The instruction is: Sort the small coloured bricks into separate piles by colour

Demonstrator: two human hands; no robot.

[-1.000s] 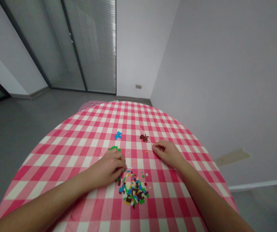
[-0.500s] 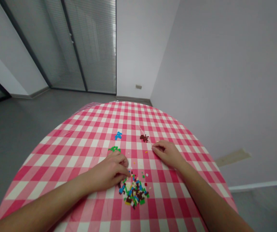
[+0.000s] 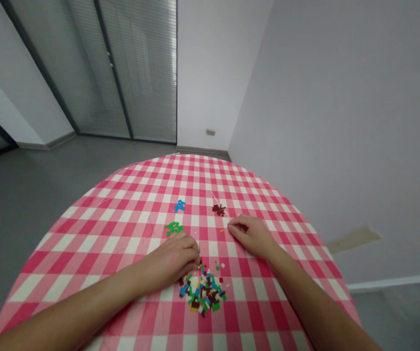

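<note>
A mixed heap of small toy bricks (image 3: 204, 292) in green, blue, brown, white and other colours lies on the near part of the table. My left hand (image 3: 178, 256) is at the heap's far left edge, fingers bent together; whatever the fingertips hold, if anything, is hidden. Just beyond it is a small group of green bricks (image 3: 173, 228). My right hand (image 3: 251, 234) rests to the right with thumb and forefinger pinched together, and I cannot make out anything between them. Close to those fingertips lies an orange brick (image 3: 222, 231). Brown bricks (image 3: 218, 209) sit a little farther off.
Blue bricks (image 3: 179, 205) form a small group beyond the green ones. A few loose pieces are scattered between the heap and the groups. A red and white checked tablecloth (image 3: 122, 229) covers the round-edged table. Walls and a glass partition (image 3: 140, 73) stand behind it.
My left hand has shifted slightly right and its fingers have drawn closer together, uncovering more of the green bricks. My right hand has edged left, closer to the orange brick.
</note>
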